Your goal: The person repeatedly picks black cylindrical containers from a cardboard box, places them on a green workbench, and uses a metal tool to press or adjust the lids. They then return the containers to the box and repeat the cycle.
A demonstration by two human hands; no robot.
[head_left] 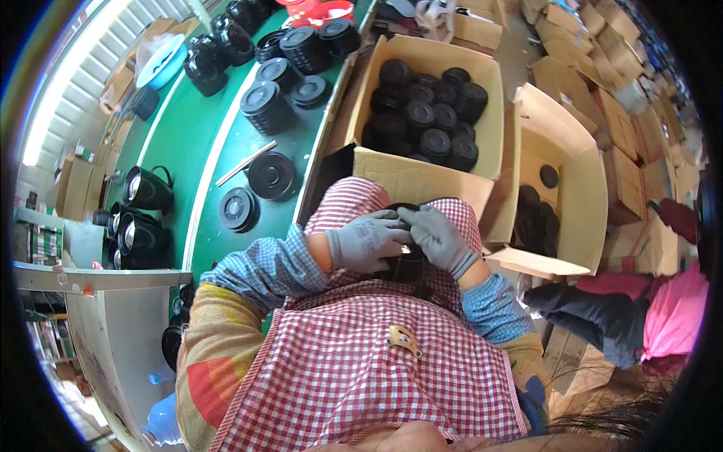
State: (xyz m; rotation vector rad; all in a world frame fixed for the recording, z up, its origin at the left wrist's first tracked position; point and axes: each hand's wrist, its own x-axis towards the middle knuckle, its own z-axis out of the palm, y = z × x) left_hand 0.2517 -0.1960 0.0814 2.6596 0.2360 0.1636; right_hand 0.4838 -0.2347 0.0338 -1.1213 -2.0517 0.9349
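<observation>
On my lap, between my knees, sits a dark glossy vessel (407, 269), mostly covered by my hands and apron. My left hand (369, 241), in a grey glove, is closed on its left side with the fingers reaching over the top. My right hand (438, 239), gloved alike, has its fingers bent onto the rim at the right. The fingertips of both hands nearly meet there. Whether a small part lies under them I cannot make out. Left of my knees, several black round lids (271, 175) lie on the green work surface (207, 218).
Stacked black lids (265, 105) and black handled jugs (147, 188) stand along the green conveyor. A thin stick (246, 163) lies beside the lids. Ahead is a carton (482, 162) of black lids; right of it, another carton (580, 173). A person in pink (674, 316) is at the far right.
</observation>
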